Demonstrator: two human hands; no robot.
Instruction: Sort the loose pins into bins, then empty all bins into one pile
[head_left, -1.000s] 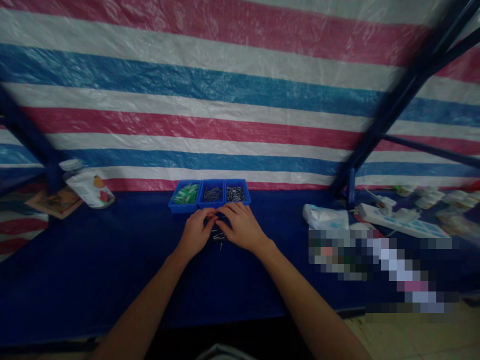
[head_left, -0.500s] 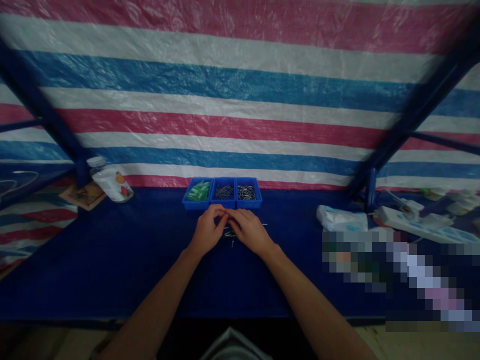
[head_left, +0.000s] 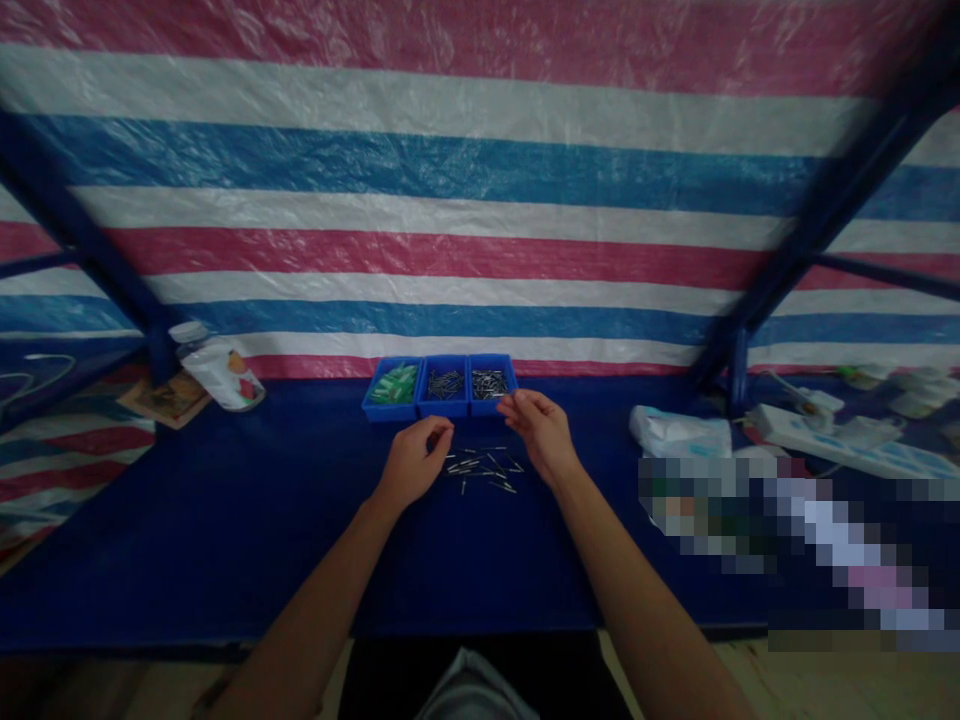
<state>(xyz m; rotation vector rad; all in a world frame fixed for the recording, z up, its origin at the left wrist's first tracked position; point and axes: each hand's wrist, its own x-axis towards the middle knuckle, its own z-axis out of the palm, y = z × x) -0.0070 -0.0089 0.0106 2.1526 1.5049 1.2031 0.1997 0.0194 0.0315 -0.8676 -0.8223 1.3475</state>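
My left hand (head_left: 415, 462) hovers over the blue table with thumb and fingertips pinched together; whatever they hold is too small to make out. Farther right, my right hand (head_left: 546, 436) has its fingertips closed at the front right corner of the right blue bin (head_left: 495, 408), and I cannot tell what is in them. Between the hands lies a loose scatter of thin metal pins (head_left: 480, 466). Behind them three blue bins stand in a row. Green slender pieces (head_left: 396, 384) fill the left one, and small dark metal parts (head_left: 445, 385) lie in the middle and right ones.
A white-labelled bottle (head_left: 225, 375) leans at the back left beside a brown picture card (head_left: 166, 398). To the right are a white plastic packet (head_left: 679, 432) and a power strip (head_left: 840, 445) with plugs. Pixelation hides part of the table's right side. Striped sheeting (head_left: 480, 250) hangs behind.
My hands, together before, are now apart. My right hand has moved right and away from me to the right bin, uncovering more pins; my left hand stays near its place.
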